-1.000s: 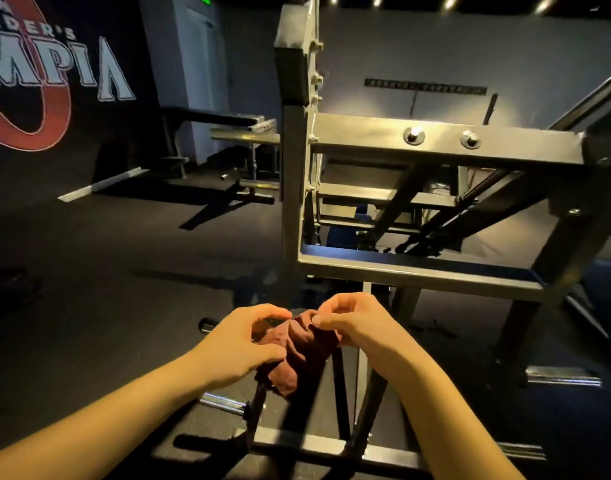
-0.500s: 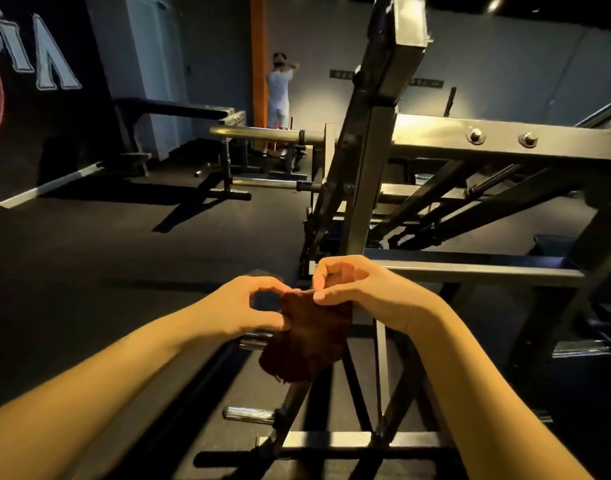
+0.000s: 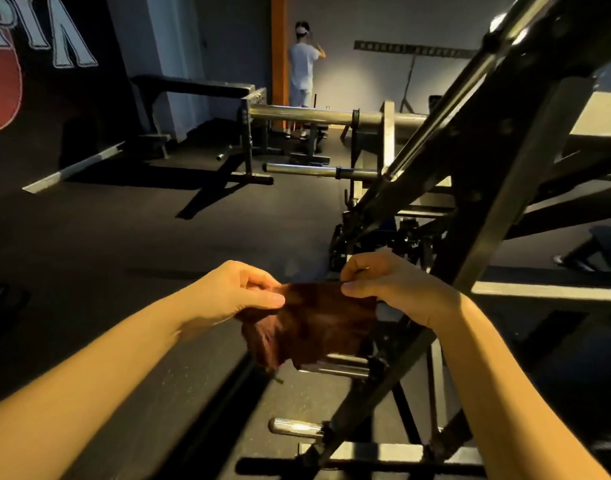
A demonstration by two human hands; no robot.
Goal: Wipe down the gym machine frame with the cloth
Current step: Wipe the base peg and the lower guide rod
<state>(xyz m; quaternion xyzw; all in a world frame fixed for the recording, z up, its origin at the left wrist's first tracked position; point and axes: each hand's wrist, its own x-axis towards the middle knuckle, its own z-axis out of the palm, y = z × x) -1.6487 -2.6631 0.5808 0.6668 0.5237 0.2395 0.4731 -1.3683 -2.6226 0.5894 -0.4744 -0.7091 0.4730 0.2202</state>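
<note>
Both hands are raised in front of the body and hold the dark red cloth (image 3: 314, 323) by its top edge. The left hand (image 3: 241, 292) grips the upper left corner between its thumb and curled fingers. The right hand (image 3: 397, 289) pinches the upper right corner between thumb and forefinger, with its other fingers curled in. The cloth is drawn fairly taut between them along the top and hangs below both hands. Its lower left part is bunched into folds, and a loose thread dangles from the bottom.

The machine frame (image 3: 498, 188) stands to the right, a black slanted beam running from the bottom middle up to the top right corner. The right hand is just beside this beam, on its left. The cloth hangs in front of the beam's lower stretch; whether it touches the metal behind it cannot be told. A short chrome peg (image 3: 293, 427) sticks out to the left low on the beam, well below the cloth. Another peg (image 3: 345, 367) is partly hidden by the cloth's bottom edge. A grey horizontal rail (image 3: 546, 289) of the frame runs off to the right behind the right wrist.

Beyond the hands lies a dark floor (image 3: 124, 254). Farther back are a padded bench (image 3: 193, 86) and a long steel bar (image 3: 297, 114). A person (image 3: 302, 71) in pale clothes stands facing away beside an orange column (image 3: 279, 46), well apart from the machine. Large lettering (image 3: 65, 39) covers the dark wall at the top left.
</note>
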